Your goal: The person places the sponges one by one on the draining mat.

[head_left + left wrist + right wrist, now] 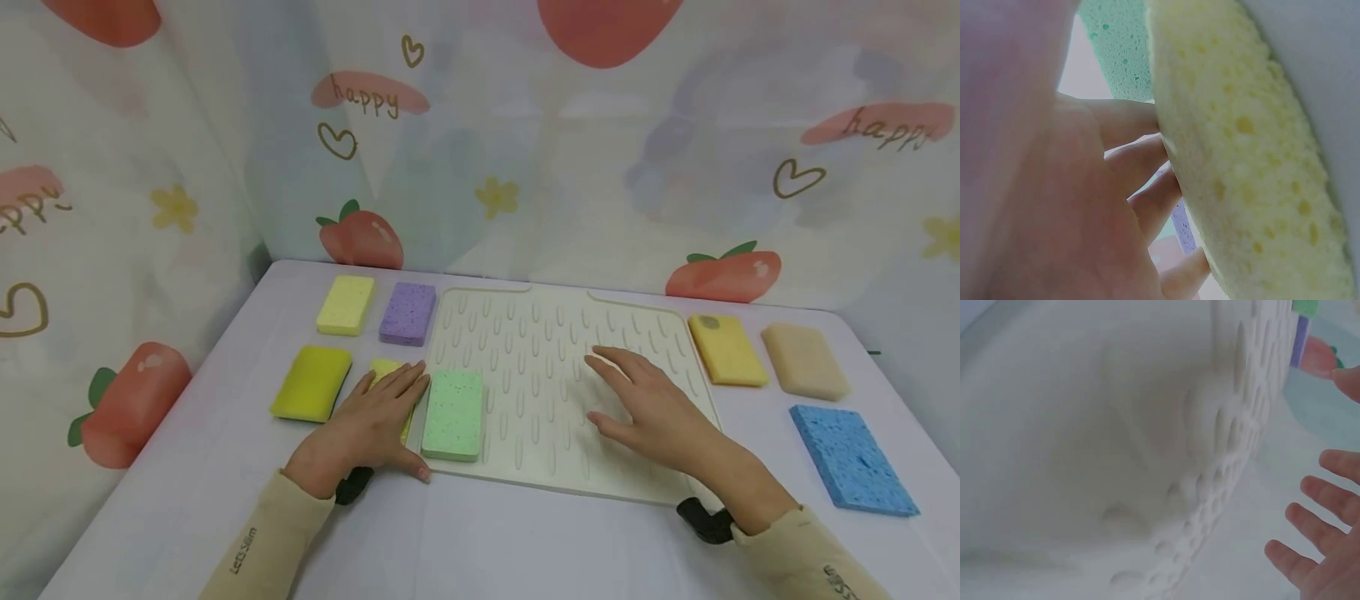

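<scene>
My left hand [375, 425] lies over a yellow sponge [384, 367] that it largely hides, its fingers stretched out and the thumb spread toward me. In the left wrist view the fingers [1154, 206] meet the face of a pale yellow porous sponge [1254, 156]. Just right of that hand, a light green sponge [453, 415] lies on the left part of the white ridged mat [547, 467]. My right hand [660, 412] is above the mat's right side, fingers spread and holding nothing. The right wrist view also shows those separated fingers [1329, 500] beside the mat [1229, 425].
Left of the mat lie a pale yellow sponge [346, 306], a purple sponge [408, 313] and a bright yellow sponge with a dark underside [312, 383]. To its right are a yellow-orange sponge [726, 350], a beige sponge [805, 361] and a blue sponge [853, 460]. A patterned curtain [555, 167] stands behind.
</scene>
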Demonstrator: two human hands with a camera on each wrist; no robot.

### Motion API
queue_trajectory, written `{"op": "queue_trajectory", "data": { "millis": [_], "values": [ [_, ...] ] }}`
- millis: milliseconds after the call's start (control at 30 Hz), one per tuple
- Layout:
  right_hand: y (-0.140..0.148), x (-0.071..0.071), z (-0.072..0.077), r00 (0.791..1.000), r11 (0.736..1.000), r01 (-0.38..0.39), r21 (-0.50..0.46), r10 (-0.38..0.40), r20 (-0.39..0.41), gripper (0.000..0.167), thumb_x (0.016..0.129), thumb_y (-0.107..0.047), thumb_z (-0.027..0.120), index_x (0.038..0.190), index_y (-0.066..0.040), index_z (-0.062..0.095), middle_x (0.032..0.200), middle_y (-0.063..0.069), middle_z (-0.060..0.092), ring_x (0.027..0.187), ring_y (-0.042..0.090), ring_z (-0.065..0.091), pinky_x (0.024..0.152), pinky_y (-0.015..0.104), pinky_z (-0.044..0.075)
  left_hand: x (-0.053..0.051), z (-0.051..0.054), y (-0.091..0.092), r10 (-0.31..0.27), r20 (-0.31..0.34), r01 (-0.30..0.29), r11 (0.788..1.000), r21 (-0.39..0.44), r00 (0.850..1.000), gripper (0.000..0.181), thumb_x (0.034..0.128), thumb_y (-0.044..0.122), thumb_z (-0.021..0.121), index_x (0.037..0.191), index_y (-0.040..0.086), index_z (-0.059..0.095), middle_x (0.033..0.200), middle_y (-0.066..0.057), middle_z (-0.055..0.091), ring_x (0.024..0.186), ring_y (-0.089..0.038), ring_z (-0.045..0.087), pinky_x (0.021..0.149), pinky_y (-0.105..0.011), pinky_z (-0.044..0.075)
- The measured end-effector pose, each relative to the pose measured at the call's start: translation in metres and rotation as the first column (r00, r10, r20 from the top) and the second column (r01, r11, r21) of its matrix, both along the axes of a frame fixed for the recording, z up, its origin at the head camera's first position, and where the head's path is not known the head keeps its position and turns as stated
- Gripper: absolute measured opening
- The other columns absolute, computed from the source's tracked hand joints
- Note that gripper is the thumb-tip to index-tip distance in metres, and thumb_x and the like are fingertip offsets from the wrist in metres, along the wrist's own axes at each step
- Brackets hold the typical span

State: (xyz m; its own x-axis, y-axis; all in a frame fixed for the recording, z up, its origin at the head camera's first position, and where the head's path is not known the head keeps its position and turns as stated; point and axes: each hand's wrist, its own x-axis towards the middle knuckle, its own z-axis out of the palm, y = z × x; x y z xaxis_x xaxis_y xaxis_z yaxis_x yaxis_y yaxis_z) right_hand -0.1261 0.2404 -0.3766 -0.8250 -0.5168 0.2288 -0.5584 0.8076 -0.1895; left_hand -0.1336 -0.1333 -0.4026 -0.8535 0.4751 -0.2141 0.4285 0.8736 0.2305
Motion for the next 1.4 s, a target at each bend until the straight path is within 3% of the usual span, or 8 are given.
{"op": "queue_trajectory", "data": {
  "millis": [400,667,867,1167,1300,1400],
  "values": [
    [0.059,0.011,0.0,0.993,0.994,0.102,0.027,-0.1,-0.062,0.072,0.077,-0.021,0.083,0.14,-0.007,0.05,0.144,0.02,0.046,0.127,0.043,0.046,0.092,0.066,0.047,0.001,0.001,0.0,0.003,-0.002,-0.003,1.0,0.007,1.0,0.129,0.0597,0.071,0.081,0.158,0.009,0.025,0.167,-0.007,0.016,0.154,-0.028,0.016,0.123,-0.059,0.01],
    [0.094,0.021,-0.006,0.978,0.979,0.199,0.038,-0.196,-0.07,0.074,0.072,-0.019,0.086,0.136,-0.006,0.053,0.141,0.025,0.046,0.123,0.048,0.044,0.09,0.071,0.042,0.001,0.001,0.0,0.004,0.0,-0.004,1.0,0.007,1.0,0.129,0.0592,0.072,0.081,0.158,0.009,0.025,0.167,-0.008,0.017,0.154,-0.028,0.016,0.123,-0.059,0.01],
    [0.123,0.031,-0.009,0.961,0.961,0.274,0.018,-0.274,-0.033,0.068,0.075,-0.015,0.083,0.135,-0.008,0.052,0.14,0.027,0.043,0.123,0.051,0.038,0.091,0.073,0.036,0.001,0.0,0.0,0.005,-0.005,-0.005,1.0,0.006,1.0,0.13,0.0588,0.072,0.081,0.158,0.01,0.025,0.167,-0.007,0.017,0.154,-0.028,0.017,0.124,-0.059,0.01],
    [0.163,0.046,-0.013,0.961,0.967,0.253,0.02,-0.249,-0.117,0.059,0.078,-0.014,0.08,0.13,-0.005,0.054,0.135,0.029,0.046,0.112,0.055,0.041,0.085,0.07,0.035,-0.001,0.0,-0.001,0.01,0.003,-0.01,1.0,-0.005,1.0,0.131,0.0588,0.073,0.08,0.158,0.01,0.023,0.167,-0.007,0.015,0.155,-0.028,0.015,0.124,-0.059,0.009],
    [0.178,0.051,-0.017,0.948,0.949,0.304,0.08,-0.293,-0.123,0.055,0.078,-0.018,0.081,0.126,-0.003,0.056,0.134,0.03,0.046,0.107,0.059,0.043,0.079,0.072,0.038,-0.001,-0.001,-0.002,0.008,0.009,-0.008,1.0,0.0,1.0,0.131,0.0591,0.073,0.08,0.158,0.01,0.023,0.167,-0.007,0.014,0.155,-0.028,0.015,0.124,-0.059,0.009],
    [0.192,0.054,-0.021,0.935,0.927,0.352,0.127,-0.343,-0.085,0.055,0.081,-0.023,0.079,0.125,-0.001,0.054,0.135,0.033,0.042,0.108,0.062,0.041,0.08,0.075,0.037,-0.001,-0.002,-0.001,0.004,0.005,-0.004,1.0,0.003,1.0,0.131,0.0592,0.073,0.08,0.158,0.01,0.023,0.168,-0.007,0.014,0.155,-0.028,0.014,0.124,-0.059,0.009]
  ]
}}
